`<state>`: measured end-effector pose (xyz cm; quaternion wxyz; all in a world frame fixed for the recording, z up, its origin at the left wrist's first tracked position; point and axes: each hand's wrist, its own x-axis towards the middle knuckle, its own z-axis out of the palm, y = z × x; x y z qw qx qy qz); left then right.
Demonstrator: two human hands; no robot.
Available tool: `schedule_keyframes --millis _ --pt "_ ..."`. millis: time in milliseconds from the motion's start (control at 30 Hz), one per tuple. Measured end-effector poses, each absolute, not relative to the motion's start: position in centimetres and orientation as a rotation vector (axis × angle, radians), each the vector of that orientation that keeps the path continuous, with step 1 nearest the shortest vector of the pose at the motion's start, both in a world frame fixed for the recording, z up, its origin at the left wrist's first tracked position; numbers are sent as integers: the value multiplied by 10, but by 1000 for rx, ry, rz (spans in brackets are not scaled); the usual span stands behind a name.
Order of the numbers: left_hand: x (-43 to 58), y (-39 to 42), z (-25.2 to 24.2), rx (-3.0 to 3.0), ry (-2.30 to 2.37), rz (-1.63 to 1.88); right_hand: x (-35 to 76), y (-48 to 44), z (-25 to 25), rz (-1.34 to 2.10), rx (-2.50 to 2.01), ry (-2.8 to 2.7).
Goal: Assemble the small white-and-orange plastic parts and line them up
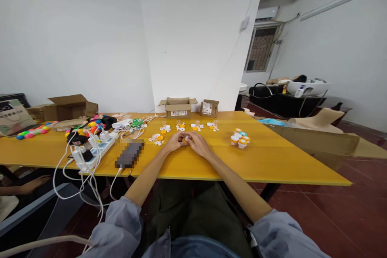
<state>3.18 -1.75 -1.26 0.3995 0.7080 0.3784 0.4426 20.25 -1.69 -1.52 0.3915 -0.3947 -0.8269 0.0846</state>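
Observation:
My left hand [174, 142] and my right hand [198, 143] meet over the yellow table, fingers closed round a small orange-and-white piece [185, 139]. It looks like part of a small jar with an orange rim; the fingers cover most of it. Just left of my left hand lies a pile of small white pieces with an orange ring [160, 138]. Beyond the hands, several small groups of clear cups [178, 123], white discs [192, 126] and orange rings stand in a row. To the right, several small jars [242, 142] with orange or blue rims are clustered, some stacked.
A power strip [104, 148] with white cables and a blurred dark device [130, 155] lie left of my arms. Open cardboard boxes [178, 107] stand against the wall. Colourful balls [32, 131] are farther left. Another person's arm [28, 186] shows at the lower left.

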Motion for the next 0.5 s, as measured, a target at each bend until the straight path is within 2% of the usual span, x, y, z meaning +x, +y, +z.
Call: schedule_keyframes --millis 500 --pt "31 -17 -13 1821 957 1120 200 -18 -14 243 -1015 -2099"
